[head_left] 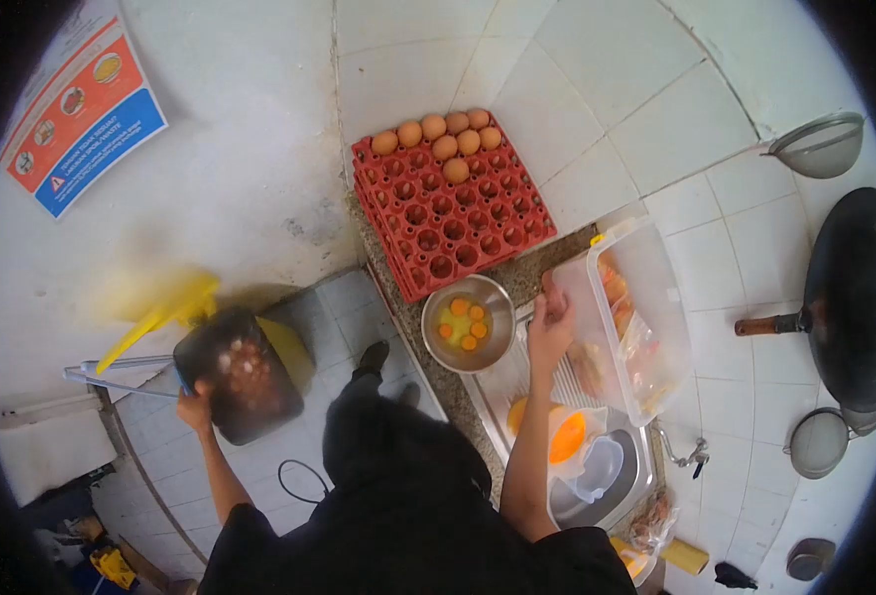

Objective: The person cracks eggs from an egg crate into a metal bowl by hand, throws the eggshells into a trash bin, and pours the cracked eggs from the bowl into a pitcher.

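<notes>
Yolks (469,342), five that I can count, sit in the steel bowl (502,344) with a pool of egg white around them. Beside the bowl stands the red egg tray (452,230), with nine brown eggs (445,148) grouped toward its far end. I see pale brown pieces that look like shells, blurred, in the dark bin (277,402). To the right, the clear plastic box (668,283) holds wrapped, reddish contents that I cannot identify.

My left hand (195,405) reaches down and out to the bin's rim, its fingers curled there; I cannot tell whether they clamp it. My right hand (553,315) is raised, forearm stretched over the sink (609,514) side, between bowl and box. Its fingers look bunched together, and I cannot tell whether anything is between them. The yolks look rounded, glossy and bright orange, clustered near the bowl's middle.
</notes>
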`<state>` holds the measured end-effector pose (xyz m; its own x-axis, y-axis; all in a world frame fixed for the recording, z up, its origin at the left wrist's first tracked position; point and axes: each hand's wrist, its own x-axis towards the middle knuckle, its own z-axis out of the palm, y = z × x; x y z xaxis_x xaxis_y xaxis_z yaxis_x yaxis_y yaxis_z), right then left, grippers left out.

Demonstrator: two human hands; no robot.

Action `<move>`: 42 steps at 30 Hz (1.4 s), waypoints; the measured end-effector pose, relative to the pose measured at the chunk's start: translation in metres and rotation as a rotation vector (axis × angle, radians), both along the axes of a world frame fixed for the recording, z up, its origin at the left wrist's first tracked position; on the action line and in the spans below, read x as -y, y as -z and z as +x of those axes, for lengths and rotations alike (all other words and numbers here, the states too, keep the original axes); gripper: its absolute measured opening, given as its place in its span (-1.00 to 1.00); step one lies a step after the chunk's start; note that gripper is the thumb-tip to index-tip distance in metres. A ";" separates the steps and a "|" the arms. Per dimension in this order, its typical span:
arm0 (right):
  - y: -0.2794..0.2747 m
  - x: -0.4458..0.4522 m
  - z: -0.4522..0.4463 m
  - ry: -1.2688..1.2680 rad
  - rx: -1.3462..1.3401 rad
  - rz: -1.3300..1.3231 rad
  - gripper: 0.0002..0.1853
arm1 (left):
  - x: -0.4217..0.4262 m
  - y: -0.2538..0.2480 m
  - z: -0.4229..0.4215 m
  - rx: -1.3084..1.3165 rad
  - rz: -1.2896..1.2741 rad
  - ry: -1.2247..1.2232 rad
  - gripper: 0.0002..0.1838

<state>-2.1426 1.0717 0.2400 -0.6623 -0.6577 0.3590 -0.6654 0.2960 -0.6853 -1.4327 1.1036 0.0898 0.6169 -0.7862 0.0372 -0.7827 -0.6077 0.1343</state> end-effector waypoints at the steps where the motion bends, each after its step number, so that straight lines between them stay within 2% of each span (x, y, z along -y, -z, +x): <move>1: 0.046 -0.029 -0.002 0.039 0.002 0.177 -0.42 | -0.010 0.001 0.007 0.049 0.091 -0.030 -0.16; 2: 0.084 -0.057 -0.003 0.080 0.007 0.361 -0.31 | -0.016 -0.003 0.004 0.012 0.063 0.022 -0.19; 4: 0.066 -0.071 0.035 0.022 0.792 0.484 -0.33 | -0.023 -0.010 -0.019 -0.069 0.007 0.135 -0.26; 5: 0.077 -0.073 0.043 -0.035 0.930 0.462 -0.39 | -0.022 -0.009 -0.030 -0.035 -0.061 0.301 -0.31; 7: 0.105 -0.076 0.051 -0.148 1.195 0.378 -0.49 | -0.012 0.001 -0.056 0.016 -0.216 0.645 -0.42; 8: 0.106 -0.077 0.055 -0.113 1.213 0.320 -0.55 | 0.002 -0.008 -0.084 -0.099 -0.116 0.527 -0.48; 10: 0.100 -0.078 0.062 -0.042 1.242 0.194 -0.65 | 0.032 -0.022 -0.136 -0.276 -0.062 0.498 -0.56; 12: 0.100 -0.087 0.065 0.019 1.160 0.148 -0.67 | 0.056 -0.018 -0.161 -0.693 -0.113 0.501 -0.58; 15: 0.110 -0.107 0.068 0.086 0.988 0.172 -0.70 | 0.086 -0.031 -0.206 -0.244 -0.128 0.681 -0.57; 16: 0.101 -0.117 0.070 0.122 0.939 0.150 -0.71 | 0.099 -0.009 -0.198 -0.174 -0.164 0.948 -0.55; 17: 0.093 -0.127 0.071 0.157 0.890 0.131 -0.71 | 0.106 -0.013 -0.214 -0.223 -0.082 0.918 -0.55; 19: 0.008 -0.124 0.086 0.195 0.823 0.022 -0.73 | 0.118 -0.038 -0.246 -0.292 0.087 0.840 -0.55; 22: -0.054 -0.151 0.091 0.372 1.056 0.003 -0.77 | 0.125 -0.008 -0.252 -0.563 -0.118 0.984 -0.55; 25: -0.101 -0.186 0.092 0.546 1.013 -0.029 -0.79 | 0.139 0.032 -0.249 -0.705 -0.115 1.113 -0.54; 30: -0.158 -0.238 0.089 0.784 0.810 -0.059 -0.80 | 0.159 0.046 -0.270 -0.321 0.152 1.185 -0.57; 31: -0.162 -0.244 0.088 0.817 0.756 -0.075 -0.81 | 0.162 0.045 -0.274 -0.254 0.204 1.195 -0.58; 33: -0.169 -0.254 0.085 0.882 0.638 -0.104 -0.83 | 0.169 0.045 -0.278 -0.378 0.117 1.260 -0.60; 36: -0.162 -0.272 0.078 1.053 0.423 0.173 -0.77 | 0.181 0.045 -0.275 -0.499 0.076 1.302 -0.64; 37: -0.155 -0.281 0.077 1.117 0.348 0.278 -0.73 | 0.183 0.045 -0.273 -0.525 0.078 1.311 -0.66; 39: -0.145 -0.280 0.075 1.064 -0.039 0.344 -0.55 | 0.184 0.042 -0.276 -0.563 0.140 1.213 -0.71; 42: -0.137 -0.267 0.072 1.014 -0.246 0.378 -0.41 | 0.190 0.040 -0.270 -0.546 0.185 1.193 -0.71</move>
<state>-2.0709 1.3392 0.3768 -0.8937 0.0533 0.4454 -0.1022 0.9426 -0.3179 -1.7027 0.9135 0.0498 -0.5506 -0.8195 -0.1592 -0.7182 0.3679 0.5906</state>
